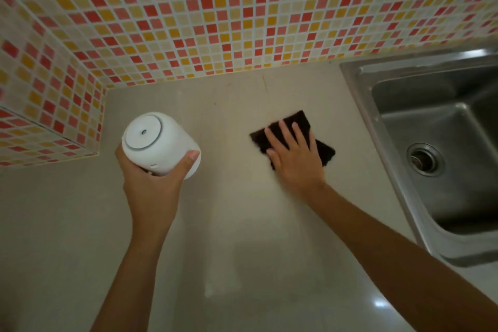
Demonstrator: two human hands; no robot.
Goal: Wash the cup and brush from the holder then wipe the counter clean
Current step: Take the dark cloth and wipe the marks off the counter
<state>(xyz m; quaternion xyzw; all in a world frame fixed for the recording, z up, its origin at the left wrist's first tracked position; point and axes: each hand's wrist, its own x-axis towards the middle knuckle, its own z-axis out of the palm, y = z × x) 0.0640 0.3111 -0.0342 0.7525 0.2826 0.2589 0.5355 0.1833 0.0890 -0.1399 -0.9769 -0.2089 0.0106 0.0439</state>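
Note:
My left hand (151, 183) grips a white round holder (159, 143) and keeps it lifted above the beige counter (242, 237), its flat end with a small hole facing the camera. My right hand (293, 156) lies flat, fingers spread, pressing a dark folded cloth (326, 151) onto the counter near the sink. No cup or brush is visible.
A stainless steel sink (442, 170) with a drain (423, 159) is set into the counter at the right. Mosaic tiles in red, orange and cream (215, 13) cover the back wall and a boxed ledge (40, 127) at the left.

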